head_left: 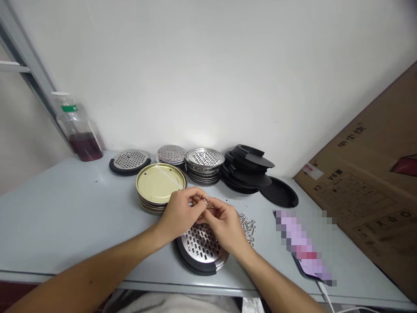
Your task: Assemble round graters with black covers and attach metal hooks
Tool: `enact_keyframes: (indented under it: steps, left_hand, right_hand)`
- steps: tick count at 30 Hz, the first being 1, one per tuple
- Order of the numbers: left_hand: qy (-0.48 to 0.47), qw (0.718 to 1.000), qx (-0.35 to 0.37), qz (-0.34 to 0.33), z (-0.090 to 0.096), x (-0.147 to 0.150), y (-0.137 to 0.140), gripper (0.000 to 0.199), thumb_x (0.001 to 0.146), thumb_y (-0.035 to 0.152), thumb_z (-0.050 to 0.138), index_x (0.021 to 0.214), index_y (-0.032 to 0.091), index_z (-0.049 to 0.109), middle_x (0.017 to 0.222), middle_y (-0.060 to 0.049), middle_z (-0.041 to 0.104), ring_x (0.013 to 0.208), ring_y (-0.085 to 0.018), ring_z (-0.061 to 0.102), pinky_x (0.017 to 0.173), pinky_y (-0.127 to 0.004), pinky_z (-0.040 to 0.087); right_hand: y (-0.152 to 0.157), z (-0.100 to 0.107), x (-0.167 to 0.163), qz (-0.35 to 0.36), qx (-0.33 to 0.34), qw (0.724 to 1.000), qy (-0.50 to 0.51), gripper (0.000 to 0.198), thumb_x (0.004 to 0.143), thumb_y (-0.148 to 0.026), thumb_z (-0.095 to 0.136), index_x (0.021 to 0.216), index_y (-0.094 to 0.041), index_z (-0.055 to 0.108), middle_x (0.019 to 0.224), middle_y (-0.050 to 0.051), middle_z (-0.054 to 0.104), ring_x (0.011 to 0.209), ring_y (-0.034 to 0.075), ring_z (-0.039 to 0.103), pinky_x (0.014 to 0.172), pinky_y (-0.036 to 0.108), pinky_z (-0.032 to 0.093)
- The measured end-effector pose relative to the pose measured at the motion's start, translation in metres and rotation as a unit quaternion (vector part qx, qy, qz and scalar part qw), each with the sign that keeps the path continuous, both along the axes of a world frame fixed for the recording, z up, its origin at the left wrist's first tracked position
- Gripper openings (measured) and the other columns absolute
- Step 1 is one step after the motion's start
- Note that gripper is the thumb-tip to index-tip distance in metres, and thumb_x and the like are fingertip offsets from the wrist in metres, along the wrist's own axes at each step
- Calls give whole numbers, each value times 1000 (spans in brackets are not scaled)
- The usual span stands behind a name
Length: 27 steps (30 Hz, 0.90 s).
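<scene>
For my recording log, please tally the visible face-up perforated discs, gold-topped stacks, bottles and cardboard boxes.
Face-up perforated discs: 4
Gold-topped stack: 1
Bottle: 1
Cardboard box: 1
Total: 7

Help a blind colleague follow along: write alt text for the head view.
The left hand and right hand hold a small shiny piece above a black-edged perforated disc on a grey table. Behind are stacked metal discs, yellowish trays and black parts; metal wire pieces lie to the right.
</scene>
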<state>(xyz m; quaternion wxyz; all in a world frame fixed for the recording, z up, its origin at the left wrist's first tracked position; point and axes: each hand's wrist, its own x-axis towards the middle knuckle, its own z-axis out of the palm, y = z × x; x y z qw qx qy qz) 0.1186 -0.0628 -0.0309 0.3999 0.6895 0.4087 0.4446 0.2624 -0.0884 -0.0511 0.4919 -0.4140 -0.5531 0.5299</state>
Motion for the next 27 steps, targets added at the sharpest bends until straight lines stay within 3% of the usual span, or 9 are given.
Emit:
enact_keyframes:
  steps: [4,9,15,19,21,24,27]
  left_hand:
    - [-20,1000,-12,-2,-2,-2,0,12,81,14,55,83,18,66,70,1,68,66,-15,66,60,-22,52]
    - [-42,998,-38,-13,3,-9,5,16,87,26,57,82,17,69,71,-1,68,69,-16,66,65,-24,56]
    - [-202,956,-201,-67,15,-12,6,17,83,30,68,82,14,71,70,-1,64,69,-14,62,63,-25,58]
    - [-270,914,-269,-141,17,-12,4,19,83,32,71,80,14,66,73,-1,63,67,-12,61,61,-26,57]
    - [-285,892,-304,-175,16,-12,4,21,84,33,70,79,14,64,75,-1,63,66,-12,61,60,-26,57]
    - [-299,873,-334,-194,14,-11,4,22,86,31,69,76,13,62,72,-1,61,61,-10,59,56,-21,53]
    - [-304,865,-347,-199,14,-11,4,19,87,27,68,75,14,60,67,0,60,54,-7,55,49,-17,47]
  right_hand:
    - [-5,2,4,-20,41,995,-93,29,92,-35,61,113,-20,72,91,7,75,69,19,71,64,31,60]
    - [-9,13,13,-14,114,978,-175,30,98,-38,52,103,-21,76,87,7,73,71,18,69,69,31,59]
    - [0,14,18,10,-19,1000,14,26,86,-40,70,96,-17,77,80,6,71,64,18,68,59,32,62]
    - [4,15,22,-5,-13,996,83,20,84,-36,73,95,-19,78,84,5,70,68,18,68,60,33,63]
    - [3,16,24,-26,35,997,70,18,86,-30,71,101,-23,77,84,4,68,68,16,68,63,34,63]
    - [0,14,25,-57,169,984,-29,21,90,-21,65,106,-28,76,94,4,64,69,14,67,64,32,60]
    - [-2,8,26,-85,317,931,-162,32,90,-14,62,116,-31,72,95,5,65,73,15,66,64,30,57]
